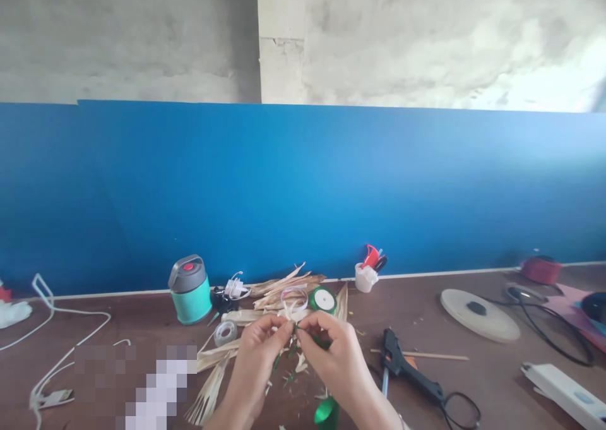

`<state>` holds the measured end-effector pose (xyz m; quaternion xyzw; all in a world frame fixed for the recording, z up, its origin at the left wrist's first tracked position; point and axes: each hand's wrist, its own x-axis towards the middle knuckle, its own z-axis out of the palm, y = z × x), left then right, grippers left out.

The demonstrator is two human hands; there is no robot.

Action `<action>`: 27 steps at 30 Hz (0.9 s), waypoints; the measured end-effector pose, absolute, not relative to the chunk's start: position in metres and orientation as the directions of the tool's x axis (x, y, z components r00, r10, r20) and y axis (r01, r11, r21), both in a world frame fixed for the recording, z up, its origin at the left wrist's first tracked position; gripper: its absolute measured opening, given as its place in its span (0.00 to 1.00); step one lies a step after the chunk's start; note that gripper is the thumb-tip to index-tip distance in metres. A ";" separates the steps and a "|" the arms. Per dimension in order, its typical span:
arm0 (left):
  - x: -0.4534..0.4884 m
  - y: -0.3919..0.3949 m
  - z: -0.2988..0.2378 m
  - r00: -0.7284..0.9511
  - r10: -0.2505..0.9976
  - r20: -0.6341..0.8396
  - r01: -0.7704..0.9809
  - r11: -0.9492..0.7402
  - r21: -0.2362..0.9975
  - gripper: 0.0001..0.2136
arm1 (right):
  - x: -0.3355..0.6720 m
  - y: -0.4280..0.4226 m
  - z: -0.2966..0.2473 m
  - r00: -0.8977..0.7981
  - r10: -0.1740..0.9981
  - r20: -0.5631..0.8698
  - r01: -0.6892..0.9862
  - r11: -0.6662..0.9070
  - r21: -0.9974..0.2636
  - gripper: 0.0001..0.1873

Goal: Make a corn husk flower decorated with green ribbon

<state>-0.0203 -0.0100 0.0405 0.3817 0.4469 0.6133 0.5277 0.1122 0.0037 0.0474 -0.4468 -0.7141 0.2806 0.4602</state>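
Note:
Near the middle of the table, my left hand and my right hand meet at their fingertips. Both pinch a small pale husk piece with a bit of green at its base; the fingers hide most of it. Just behind stands a green ribbon spool with a white centre. Dried corn husks lie behind and to the left of the hands, near a roll of clear tape. Pale and green scraps are scattered between my wrists. Shiny green ribbon shows beside my right forearm.
A teal container stands at the back left, with white cables further left. Rightwards are a white cup of tools, a black glue gun, a thin stick, and a round lid. A blue partition edges the table.

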 end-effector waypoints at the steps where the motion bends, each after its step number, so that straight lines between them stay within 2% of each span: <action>1: -0.021 -0.010 0.040 -0.156 0.988 -0.002 -0.299 -0.045 0.953 0.13 | 0.112 0.004 0.047 -0.189 0.898 0.398 0.374 0.441 -0.816 0.06; 9: -0.019 -0.009 0.034 -0.228 0.973 0.030 -0.216 -0.081 0.973 0.12 | 0.107 0.004 0.040 -0.194 0.863 0.467 0.442 0.502 -0.744 0.05; 14: -0.017 -0.008 0.033 -0.181 0.982 -0.047 -0.301 -0.010 0.954 0.12 | 0.106 0.004 0.037 -0.170 0.846 0.505 0.483 0.518 -0.706 0.05; 20: -0.017 -0.006 0.028 -0.150 0.987 -0.064 -0.401 -0.002 0.916 0.09 | 0.105 0.006 0.031 -0.137 0.878 0.459 0.484 0.464 -0.742 0.05; 23: -0.017 -0.006 0.026 -0.125 0.991 -0.047 -0.440 -0.013 0.898 0.08 | 0.104 0.008 0.032 -0.121 0.897 0.425 0.408 0.435 -0.803 0.04; 27: -0.016 -0.008 0.033 -0.070 0.997 -0.018 -0.454 -0.015 0.891 0.09 | 0.105 0.011 0.040 -0.125 0.952 0.279 0.203 0.300 -0.932 0.05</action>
